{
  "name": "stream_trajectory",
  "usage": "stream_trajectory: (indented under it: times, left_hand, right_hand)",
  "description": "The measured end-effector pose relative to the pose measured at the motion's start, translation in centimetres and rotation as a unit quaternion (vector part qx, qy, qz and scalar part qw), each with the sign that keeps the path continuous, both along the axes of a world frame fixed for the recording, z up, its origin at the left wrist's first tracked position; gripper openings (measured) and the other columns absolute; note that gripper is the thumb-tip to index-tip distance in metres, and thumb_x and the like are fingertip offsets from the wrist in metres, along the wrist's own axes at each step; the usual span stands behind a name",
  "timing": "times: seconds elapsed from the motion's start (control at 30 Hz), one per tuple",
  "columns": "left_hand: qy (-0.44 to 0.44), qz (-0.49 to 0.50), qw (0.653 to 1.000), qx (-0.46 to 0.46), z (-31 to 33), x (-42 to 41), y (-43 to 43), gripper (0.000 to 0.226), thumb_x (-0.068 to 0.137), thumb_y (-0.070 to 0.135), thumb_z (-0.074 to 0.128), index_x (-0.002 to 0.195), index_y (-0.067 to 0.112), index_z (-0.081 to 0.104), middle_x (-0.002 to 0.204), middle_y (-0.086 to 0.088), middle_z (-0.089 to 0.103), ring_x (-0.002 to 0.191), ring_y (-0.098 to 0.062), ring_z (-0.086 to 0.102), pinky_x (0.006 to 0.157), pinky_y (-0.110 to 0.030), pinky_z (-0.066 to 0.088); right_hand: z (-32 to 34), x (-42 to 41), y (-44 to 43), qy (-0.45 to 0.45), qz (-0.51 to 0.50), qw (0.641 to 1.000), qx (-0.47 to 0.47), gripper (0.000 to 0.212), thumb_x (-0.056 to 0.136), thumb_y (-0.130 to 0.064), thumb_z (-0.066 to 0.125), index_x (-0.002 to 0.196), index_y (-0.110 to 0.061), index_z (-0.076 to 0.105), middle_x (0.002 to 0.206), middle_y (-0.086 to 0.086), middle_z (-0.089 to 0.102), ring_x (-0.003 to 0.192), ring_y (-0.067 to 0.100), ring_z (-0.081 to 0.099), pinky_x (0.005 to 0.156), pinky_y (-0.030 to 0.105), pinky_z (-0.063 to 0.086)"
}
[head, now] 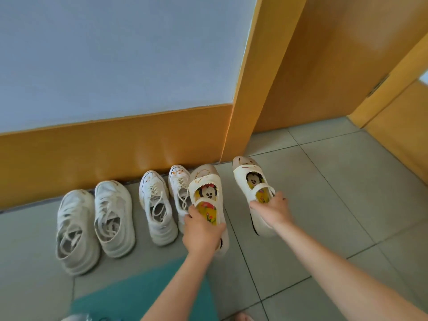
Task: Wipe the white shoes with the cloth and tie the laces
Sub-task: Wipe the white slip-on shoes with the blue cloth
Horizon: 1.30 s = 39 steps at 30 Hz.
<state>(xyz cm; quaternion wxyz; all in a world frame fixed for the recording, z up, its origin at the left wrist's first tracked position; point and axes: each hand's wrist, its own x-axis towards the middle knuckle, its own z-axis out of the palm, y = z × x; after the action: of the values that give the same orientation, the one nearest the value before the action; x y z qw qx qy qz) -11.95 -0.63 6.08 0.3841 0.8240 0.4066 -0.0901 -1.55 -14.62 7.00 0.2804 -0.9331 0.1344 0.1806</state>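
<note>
against a glossy orange skirting board (104, 154), two chunky ribbed-sole white sneakers (114, 217) stand on grey tiles (335, 181) with slack laces, then a slimmer laced pair (157, 207). nearer, a flat teal sheet (143, 295), perhaps the cloth. the left hand (201, 230) grips a cream knit strap shoe (203, 179) at its heel; the right hand (272, 210) curls its fingers round the strap of the matching shoe (243, 177).

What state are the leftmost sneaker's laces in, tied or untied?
Untied: the laces lie slack across the sneaker and trail into its opening; no bow shows.
</note>
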Motion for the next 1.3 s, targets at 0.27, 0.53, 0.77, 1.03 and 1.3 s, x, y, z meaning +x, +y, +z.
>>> stream_trajectory:
  times: [0.27, 0.53, 0.77, 1.03, 1.3]
  left_hand:
    - [0.009, 0.056, 0.998, 0.009, 4.6, -10.7, 4.4, 0.09, 0.073, 0.044, 0.07, 0.14, 0.011, 0.02, 0.131, -0.012, 0.041, 0.116, -0.032, 0.049, 0.085, -0.04, 0.046]
    - [0.049, 0.094, 0.994, 0.033, 3.0, -20.7, 5.3, 0.089, 0.071, 0.04, 0.073, 0.137, 0.009, 0.022, 0.126, -0.014, 0.043, 0.114, -0.033, 0.049, 0.085, -0.042, 0.046]
    - [0.08, 0.105, 0.99, 0.04, -0.2, -25.0, 3.3, 0.09, 0.07, 0.044, 0.072, 0.138, 0.013, 0.022, 0.129, -0.011, 0.042, 0.118, -0.03, 0.047, 0.087, -0.042, 0.046]
    - [0.083, 0.103, 0.99, 0.045, -2.5, -25.6, 2.1, 0.094, 0.07, 0.044, 0.074, 0.14, 0.013, 0.018, 0.135, -0.012, 0.038, 0.121, -0.028, 0.045, 0.094, -0.038, 0.046]
    - [0.097, 0.108, 0.989, 0.032, -3.0, -25.2, 1.8, 0.099, 0.073, 0.044, 0.071, 0.144, 0.011, 0.01, 0.138, -0.012, 0.035, 0.125, -0.028, 0.042, 0.097, -0.038, 0.043]
  right_hand:
    - [5.8, -8.9, 4.7, 0.031, 0.076, 0.995, 0.051, 0.076, 0.07, -0.035, 0.074, 0.128, -0.005, 0.035, 0.128, 0.012, 0.041, 0.111, 0.03, 0.05, 0.086, 0.036, 0.045]
    - [1.3, -20.0, 6.2, 0.072, 0.065, 0.994, 0.041, 0.077, 0.067, -0.044, 0.074, 0.123, -0.008, 0.034, 0.122, 0.011, 0.044, 0.104, 0.03, 0.053, 0.083, 0.041, 0.05]
    - [-1.5, -26.6, 6.8, 0.056, 0.093, 0.994, -0.015, 0.076, 0.071, -0.044, 0.071, 0.125, -0.008, 0.032, 0.119, 0.01, 0.044, 0.102, 0.026, 0.052, 0.074, 0.032, 0.046]
    - [-2.7, -28.6, 7.7, 0.044, 0.098, 0.992, -0.059, 0.078, 0.073, -0.044, 0.072, 0.128, -0.012, 0.028, 0.124, 0.008, 0.041, 0.107, 0.023, 0.05, 0.067, 0.027, 0.036]
    - [-3.7, -29.1, 7.5, 0.03, 0.074, 0.995, -0.065, 0.082, 0.073, -0.045, 0.073, 0.132, -0.012, 0.026, 0.127, 0.009, 0.04, 0.109, 0.024, 0.05, 0.069, 0.026, 0.035]
